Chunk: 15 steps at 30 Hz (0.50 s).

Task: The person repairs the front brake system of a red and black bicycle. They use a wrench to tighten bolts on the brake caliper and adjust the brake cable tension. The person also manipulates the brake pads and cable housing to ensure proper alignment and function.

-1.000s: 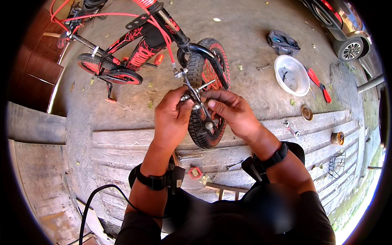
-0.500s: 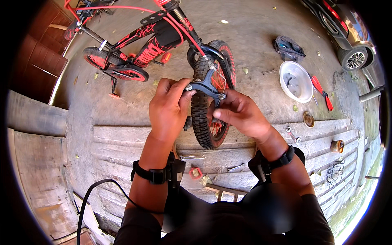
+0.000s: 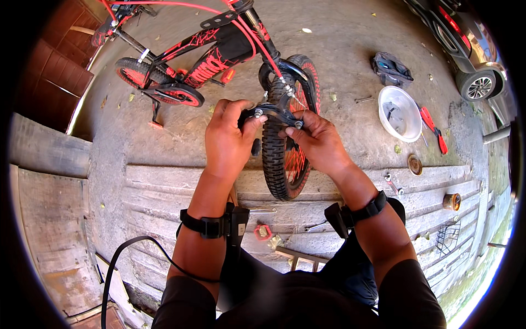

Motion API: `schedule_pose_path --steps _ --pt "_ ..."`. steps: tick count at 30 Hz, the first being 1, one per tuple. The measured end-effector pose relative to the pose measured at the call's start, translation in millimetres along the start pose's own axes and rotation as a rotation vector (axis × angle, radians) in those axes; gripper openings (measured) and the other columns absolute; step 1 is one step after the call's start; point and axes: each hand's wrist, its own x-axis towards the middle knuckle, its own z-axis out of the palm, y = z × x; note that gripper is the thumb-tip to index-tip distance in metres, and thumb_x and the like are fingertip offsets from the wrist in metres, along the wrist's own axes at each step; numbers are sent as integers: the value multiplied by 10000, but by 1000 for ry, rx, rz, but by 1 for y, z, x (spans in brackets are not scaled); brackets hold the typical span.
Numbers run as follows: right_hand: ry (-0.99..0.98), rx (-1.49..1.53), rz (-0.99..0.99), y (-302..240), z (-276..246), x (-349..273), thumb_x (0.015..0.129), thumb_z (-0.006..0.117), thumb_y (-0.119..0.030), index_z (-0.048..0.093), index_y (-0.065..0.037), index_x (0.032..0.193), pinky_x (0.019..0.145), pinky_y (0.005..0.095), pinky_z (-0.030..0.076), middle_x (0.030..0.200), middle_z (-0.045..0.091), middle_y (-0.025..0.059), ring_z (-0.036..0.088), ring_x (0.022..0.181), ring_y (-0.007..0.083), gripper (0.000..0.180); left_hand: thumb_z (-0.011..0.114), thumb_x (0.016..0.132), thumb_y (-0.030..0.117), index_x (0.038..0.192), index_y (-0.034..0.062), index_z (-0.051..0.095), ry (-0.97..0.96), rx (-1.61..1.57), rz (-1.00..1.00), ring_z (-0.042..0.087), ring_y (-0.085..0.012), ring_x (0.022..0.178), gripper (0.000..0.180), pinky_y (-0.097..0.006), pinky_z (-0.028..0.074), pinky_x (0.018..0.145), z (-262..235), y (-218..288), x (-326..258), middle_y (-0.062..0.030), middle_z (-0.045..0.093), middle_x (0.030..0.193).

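Observation:
A black bicycle brake caliper (image 3: 277,113) lies across the top of the knobby front tire (image 3: 275,159), its two arms straddling the tread. My left hand (image 3: 223,140) pinches the caliper's left arm by its bolt between thumb and fingers. At the right arm end, my right hand (image 3: 322,143) is closed with thumb and fingertips on the caliper. The inner fingertips are partly hidden behind the arms. A thin bare cable end shows just above the caliper. The black and red child's bicycle (image 3: 219,57) stands upright, front wheel toward me.
Concrete steps (image 3: 164,182) run below the wheel, with wrenches (image 3: 393,184) lying on them. To the right are a white plastic basin (image 3: 408,118), red-handled cutters (image 3: 427,116), a dark tool bag (image 3: 392,70), a rusty tin (image 3: 451,202) and a parked car (image 3: 449,46).
The caliper has tipped and now shows more of its edge. My right fingers have shifted up and in along its right arm. The whole view has moved slightly.

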Motion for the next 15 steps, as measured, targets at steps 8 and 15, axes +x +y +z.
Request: schedule_pose_path --steps 8,15 --pt "-31 -32 -10 -4 -6 0 929 542 18 603 -9 1096 852 260 488 964 679 36 617 915 95 180 734 816 70 1074 19 602 -163 -436 -320 591 -97 756 295 -246 493 667 -30 -22 -1 -24 629 884" --pt "-47 -22 -23 -3 -32 10 917 566 5 601 -20 1119 822 281 497 969 691 65 639 891 135 206 653 900 172 1061 25 620 -137 -355 -606 629 -115 725 221 -243 490 628 -95 -67 21 -37 645 873"
